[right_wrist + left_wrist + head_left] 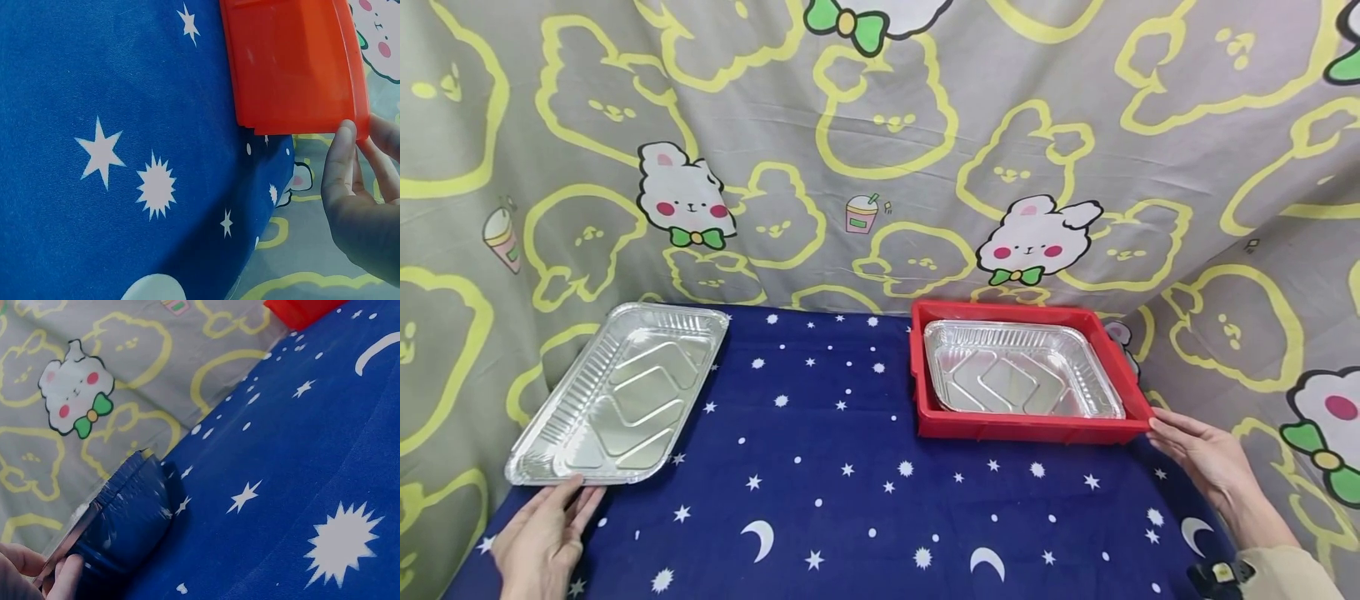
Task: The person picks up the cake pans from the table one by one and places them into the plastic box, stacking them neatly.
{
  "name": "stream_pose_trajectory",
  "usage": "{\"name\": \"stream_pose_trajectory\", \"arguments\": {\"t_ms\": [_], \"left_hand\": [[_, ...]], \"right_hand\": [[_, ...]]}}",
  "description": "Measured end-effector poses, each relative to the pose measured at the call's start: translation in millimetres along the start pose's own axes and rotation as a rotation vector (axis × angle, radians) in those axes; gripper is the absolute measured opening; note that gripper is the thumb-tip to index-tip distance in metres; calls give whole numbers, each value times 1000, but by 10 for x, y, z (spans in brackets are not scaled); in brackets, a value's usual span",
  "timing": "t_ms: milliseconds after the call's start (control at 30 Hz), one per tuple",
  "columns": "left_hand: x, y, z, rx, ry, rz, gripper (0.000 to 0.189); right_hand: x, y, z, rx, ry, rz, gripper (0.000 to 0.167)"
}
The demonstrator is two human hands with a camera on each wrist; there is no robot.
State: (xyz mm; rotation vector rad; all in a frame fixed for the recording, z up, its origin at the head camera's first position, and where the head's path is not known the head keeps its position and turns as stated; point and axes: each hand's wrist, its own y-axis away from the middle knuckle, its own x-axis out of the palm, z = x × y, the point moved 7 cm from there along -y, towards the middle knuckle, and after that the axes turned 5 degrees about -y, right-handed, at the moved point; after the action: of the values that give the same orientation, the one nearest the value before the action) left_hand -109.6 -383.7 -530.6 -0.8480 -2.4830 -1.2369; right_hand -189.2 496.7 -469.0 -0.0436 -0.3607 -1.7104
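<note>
On the left of the head view lies a silver foil tray (651, 375). My left hand (546, 533) pinches its near rim, thumb over the edge and fingers below; the left wrist view shows the fingers (67, 575) on the rim from the side. At the right stands a red plastic bin (1037, 429) with a second foil tray (1015, 375) lying inside it. My right hand (1206, 458) holds the bin's near right corner between thumb and fingers, as the right wrist view also shows with the red wall (294, 69) above the thumb.
A dark blue cloth with white stars and moons (842, 533) covers the table. Behind and to both sides hangs a grey curtain (895, 250) with cartoon rabbits. Between the foil tray and the bin, bare cloth shows. A black wrist strap (1221, 575) sits at the right sleeve.
</note>
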Motion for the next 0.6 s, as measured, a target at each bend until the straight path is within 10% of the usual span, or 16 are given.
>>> {"name": "stream_pose_trajectory", "arguments": {"t_ms": [600], "left_hand": [[207,103,-31,191,-112,-37,38]], "right_hand": [[31,15,32,-9,-20,29,34]]}}
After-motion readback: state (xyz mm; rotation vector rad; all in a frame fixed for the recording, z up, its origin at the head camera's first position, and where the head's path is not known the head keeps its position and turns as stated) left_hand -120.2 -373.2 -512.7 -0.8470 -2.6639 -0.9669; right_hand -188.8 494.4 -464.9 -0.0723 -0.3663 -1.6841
